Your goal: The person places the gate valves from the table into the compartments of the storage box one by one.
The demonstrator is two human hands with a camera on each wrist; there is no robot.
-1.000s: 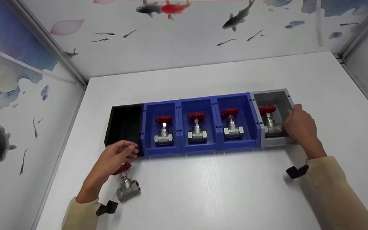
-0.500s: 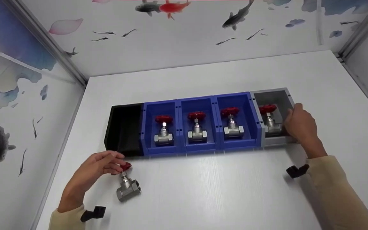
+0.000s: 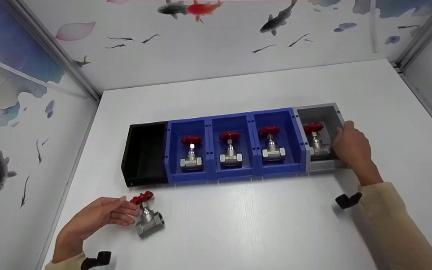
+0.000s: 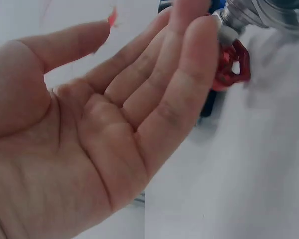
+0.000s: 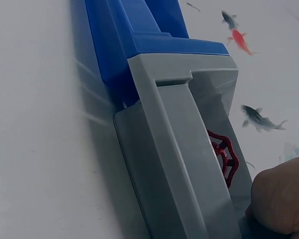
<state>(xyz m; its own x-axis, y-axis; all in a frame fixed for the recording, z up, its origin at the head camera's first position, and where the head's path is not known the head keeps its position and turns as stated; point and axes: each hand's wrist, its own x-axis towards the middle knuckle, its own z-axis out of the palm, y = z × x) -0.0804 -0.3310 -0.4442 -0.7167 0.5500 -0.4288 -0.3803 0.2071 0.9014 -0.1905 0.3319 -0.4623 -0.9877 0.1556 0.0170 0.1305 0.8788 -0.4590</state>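
Note:
My left hand [image 3: 98,217] has its fingers extended beside the red handwheel of a steel gate valve [image 3: 150,223] that lies on the table. In the left wrist view its palm shows, and the red handwheel [image 4: 239,62] is just past the fingertips; whether they touch is unclear. With my right hand [image 3: 353,148] I grip the right wall of the grey bin [image 3: 326,165]. Inside that bin is a gate valve [image 3: 316,140], partly hidden by the hand. In the right wrist view only part of the right hand [image 5: 281,194] shows, at the bin's edge.
Three blue bins [image 3: 210,150] join the grey one in a row, each with a red-wheeled valve [image 3: 231,153] in it. At the row's left end stands a black bin [image 3: 146,153] with nothing in it. White walls with painted fish bound the table [image 3: 246,225].
My left hand has moved from the black bin's front edge down and left to the loose valve's side, uncovering its handwheel. My right hand stays on the grey bin.

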